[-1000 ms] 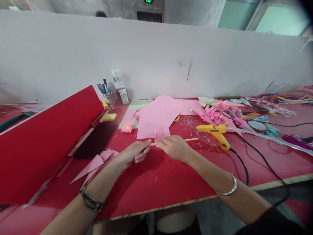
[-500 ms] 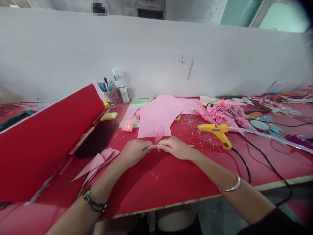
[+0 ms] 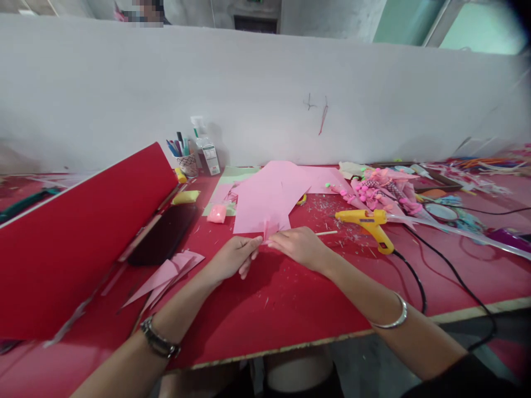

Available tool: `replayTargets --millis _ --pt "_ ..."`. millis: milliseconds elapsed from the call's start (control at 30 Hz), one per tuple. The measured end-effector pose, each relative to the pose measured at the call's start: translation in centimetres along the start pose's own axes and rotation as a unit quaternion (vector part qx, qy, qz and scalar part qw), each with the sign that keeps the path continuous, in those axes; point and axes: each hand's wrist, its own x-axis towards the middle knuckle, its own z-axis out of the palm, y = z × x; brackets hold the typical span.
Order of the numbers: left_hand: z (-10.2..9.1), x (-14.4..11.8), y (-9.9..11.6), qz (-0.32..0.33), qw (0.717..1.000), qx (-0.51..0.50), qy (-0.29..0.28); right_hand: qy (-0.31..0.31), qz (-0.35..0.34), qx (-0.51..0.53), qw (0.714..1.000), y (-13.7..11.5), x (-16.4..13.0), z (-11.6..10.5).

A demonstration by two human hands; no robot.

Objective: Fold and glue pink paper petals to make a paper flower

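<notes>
Both hands meet over the red tabletop at a small folded piece of pink paper (image 3: 266, 228), whose upper part stands up between them. My left hand (image 3: 232, 258) is closed, with thumb and forefinger pinching at the paper's left side and the other fingers curled below. From the right, my right hand (image 3: 299, 247) presses its fingers together on the paper's lower edge, hiding part of it. A thin pale stick (image 3: 326, 233) shows beyond the right hand; whether that hand holds it is hidden. Just behind lie large pink paper sheets (image 3: 261, 196).
A yellow glue gun (image 3: 367, 221) with a black cord lies right. Pink paper cones with pompoms (image 3: 373, 190) are behind it. At left are cut pink pieces (image 3: 166, 276), a dark phone (image 3: 162, 235) and a tilted red board (image 3: 87, 237). A pen cup (image 3: 186, 165) stands near the wall.
My left hand has loosened and its lower fingers have dropped from the paper. The right hand has shifted slightly up, and the pale stick sits higher and shows more.
</notes>
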Motion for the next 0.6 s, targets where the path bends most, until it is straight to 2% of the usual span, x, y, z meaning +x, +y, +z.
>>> replayTargets --millis 133,367,600 --pt "0.04 -0.24 0.17 -0.017 0.997 -0.078 -0.007 0.05 -0.032 -0.039 0.997 0.0 -0.04 -0.05" --pt "-0.29 0.05 -0.58 -0.033 0.982 -0.18 -0.051 0.141 -0.089 -0.081 0.983 0.22 -0.21 0.0" --pt "-0.37 -0.13 -0.46 -0.042 0.977 -0.197 -0.075 0.142 -0.126 -0.126 0.974 0.22 -0.33 -0.43"
